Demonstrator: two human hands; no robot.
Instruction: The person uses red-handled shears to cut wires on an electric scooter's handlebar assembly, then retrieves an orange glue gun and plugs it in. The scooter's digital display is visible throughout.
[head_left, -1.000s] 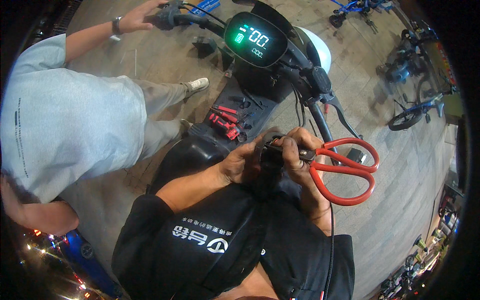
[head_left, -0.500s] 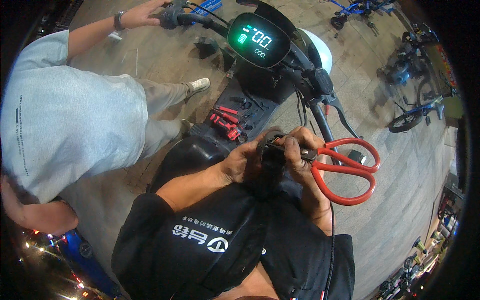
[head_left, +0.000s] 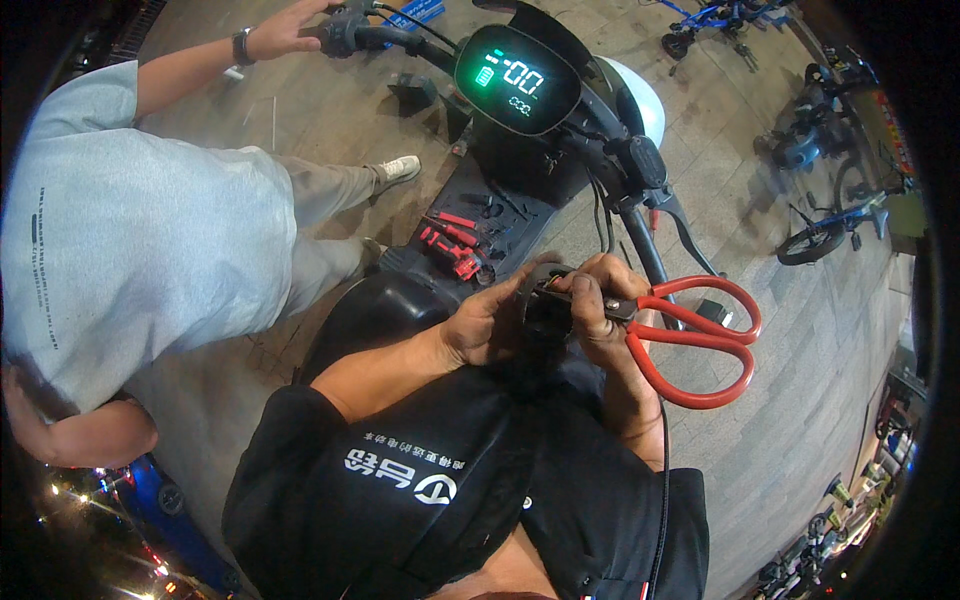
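In front of my chest, my left hand (head_left: 480,325) is wrapped round a black hollow part (head_left: 546,322) with a rounded edge, its inside dark. My right hand (head_left: 603,318) grips a pair of scissors (head_left: 700,338) close to the pivot. Their red loop handles stick out to the right, and the blades are mostly hidden by my fingers. The thumb of that hand presses at the upper rim of the black part, where a thin coppery strand or wire shows. What the fingertips pinch there is too small to make out.
An electric scooter stands ahead, with a lit display (head_left: 518,80), a brake lever (head_left: 690,232) and a black seat (head_left: 375,315). Red-handled tools (head_left: 455,250) lie on its footboard. At left a person in a grey shirt (head_left: 160,240) holds the far handlebar grip. Bicycles (head_left: 835,225) stand at right.
The scissors' red handles have shifted very slightly to the right. Both hands keep nearly the same place and hold.
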